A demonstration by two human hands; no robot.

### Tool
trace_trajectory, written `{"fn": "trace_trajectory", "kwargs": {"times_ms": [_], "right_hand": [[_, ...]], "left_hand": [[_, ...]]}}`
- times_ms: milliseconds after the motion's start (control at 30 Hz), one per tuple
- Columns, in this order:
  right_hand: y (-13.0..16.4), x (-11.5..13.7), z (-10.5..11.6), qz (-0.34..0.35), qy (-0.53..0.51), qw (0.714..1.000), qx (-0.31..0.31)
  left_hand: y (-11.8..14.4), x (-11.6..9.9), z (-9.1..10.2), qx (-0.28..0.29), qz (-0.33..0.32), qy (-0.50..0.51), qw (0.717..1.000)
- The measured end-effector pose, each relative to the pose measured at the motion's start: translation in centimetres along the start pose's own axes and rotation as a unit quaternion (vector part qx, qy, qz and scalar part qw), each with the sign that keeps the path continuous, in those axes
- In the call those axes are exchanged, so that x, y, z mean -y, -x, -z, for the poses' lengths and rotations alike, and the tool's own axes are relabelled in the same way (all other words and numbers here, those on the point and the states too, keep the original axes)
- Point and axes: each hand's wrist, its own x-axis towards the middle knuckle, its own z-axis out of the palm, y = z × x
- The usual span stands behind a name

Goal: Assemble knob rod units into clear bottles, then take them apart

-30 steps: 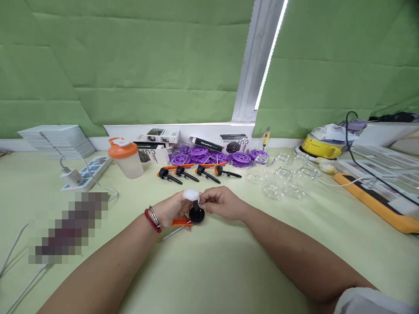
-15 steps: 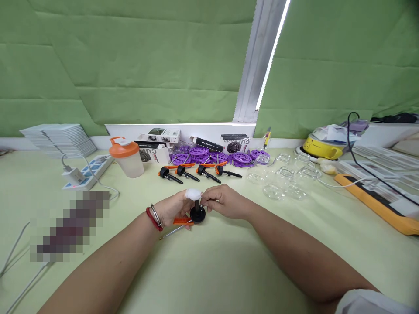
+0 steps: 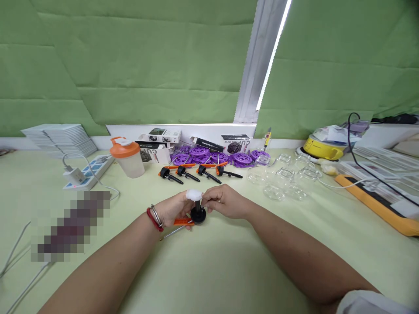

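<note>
My left hand is closed around a black part with an orange handle; the part has a round base and an upright post. Its thumb is wrapped in white material and presses at the top of the post. A thin metal rod sticks out below this hand toward the lower left. On the post's right side, my right hand has its fingers pinched together. Whatever lies between those fingertips is too small and covered to make out.
Similar black-and-orange parts lie in a row beyond my hands, before purple plastic wheels and cup holder boxes. Clear plastic pieces are at right. At left stand an orange-lidded shaker bottle and a power strip.
Almost nothing differs. Both hands keep their hold at the black part, and the whole view has shifted by a few pixels.
</note>
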Motion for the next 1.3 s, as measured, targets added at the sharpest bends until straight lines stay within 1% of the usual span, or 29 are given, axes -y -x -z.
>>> {"fn": "trace_trajectory", "kwargs": {"times_ms": [200,367,467,600,833,1033,1300], "right_hand": [[0.04,0.23,0.12,0.021,0.027,0.999,-0.007],[-0.09,0.45,-0.10,0.015,0.048,0.999,-0.019],[-0.16,0.65,-0.11,0.021,0.065,0.997,-0.022],[-0.21,0.86,0.10,0.037,0.076,0.996,-0.011],[-0.25,0.97,0.34,0.042,0.076,0.996,0.005],[-0.28,0.79,0.45,0.050,0.071,0.996,0.009],[-0.50,0.54,0.65,0.075,0.099,0.992,0.020]], "left_hand": [[0.00,0.07,-0.09,-0.017,0.007,0.012,1.000],[-0.05,-0.03,-0.16,-0.025,0.016,0.009,1.000],[-0.16,-0.04,-0.08,-0.020,0.024,0.004,0.999],[-0.29,0.13,0.15,-0.006,0.019,-0.005,1.000],[-0.33,0.18,0.28,0.006,0.013,-0.011,1.000],[-0.35,0.09,0.17,0.000,0.009,-0.011,1.000],[-0.35,0.05,0.16,-0.017,0.022,-0.029,0.999]]}}
